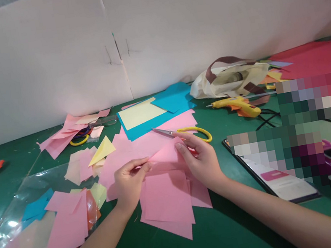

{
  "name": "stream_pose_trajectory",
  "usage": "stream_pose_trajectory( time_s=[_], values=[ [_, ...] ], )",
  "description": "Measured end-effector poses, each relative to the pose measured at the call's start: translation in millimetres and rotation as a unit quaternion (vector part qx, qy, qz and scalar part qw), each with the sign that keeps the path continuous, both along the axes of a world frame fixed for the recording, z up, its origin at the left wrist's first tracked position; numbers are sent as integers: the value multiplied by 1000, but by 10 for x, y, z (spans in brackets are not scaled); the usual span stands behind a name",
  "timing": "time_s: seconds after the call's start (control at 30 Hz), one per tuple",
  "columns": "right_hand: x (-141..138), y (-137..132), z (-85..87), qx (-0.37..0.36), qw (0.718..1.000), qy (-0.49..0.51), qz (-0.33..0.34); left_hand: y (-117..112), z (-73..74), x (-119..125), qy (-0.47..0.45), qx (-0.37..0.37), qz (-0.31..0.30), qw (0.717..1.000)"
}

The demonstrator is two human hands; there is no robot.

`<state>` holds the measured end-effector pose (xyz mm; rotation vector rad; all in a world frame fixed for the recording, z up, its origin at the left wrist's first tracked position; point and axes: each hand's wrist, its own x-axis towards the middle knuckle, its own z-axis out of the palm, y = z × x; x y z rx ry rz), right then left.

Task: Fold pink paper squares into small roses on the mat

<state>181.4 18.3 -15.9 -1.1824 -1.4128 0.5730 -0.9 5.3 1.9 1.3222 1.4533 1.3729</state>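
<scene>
My left hand (129,181) pinches the left corner of a folded pink paper square (166,154), fingers closed on it. Holding the same paper's right side, my right hand (200,160) has its fingers pressed on top. Beneath lies a loose stack of pink paper squares (166,203) on the green table (229,232). Scissors with yellow handles (197,131) lie just beyond my right hand.
Blue and yellow sheets (156,110) lie behind. A clear plastic sleeve with coloured squares (26,225) sits left, with pink scraps (65,135) farther back. A yellow glue gun (239,106), a cloth bag (229,78), and a tablet (278,181) are right. A white wall stands behind.
</scene>
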Motion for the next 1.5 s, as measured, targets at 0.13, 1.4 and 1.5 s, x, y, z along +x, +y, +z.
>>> stream_pose_trajectory(
  time_s=[0.13,1.4,1.5],
  values=[
    [-3,-4,17,-3,1000,-9,-5,24,-4,-7,-26,-28,13,999],
    [18,-77,28,157,975,-156,-20,-64,-67,29,300,179,-119,929],
    [22,-91,22,164,972,-166,-13,-83,-79,44,369,165,-147,903]
  ],
)
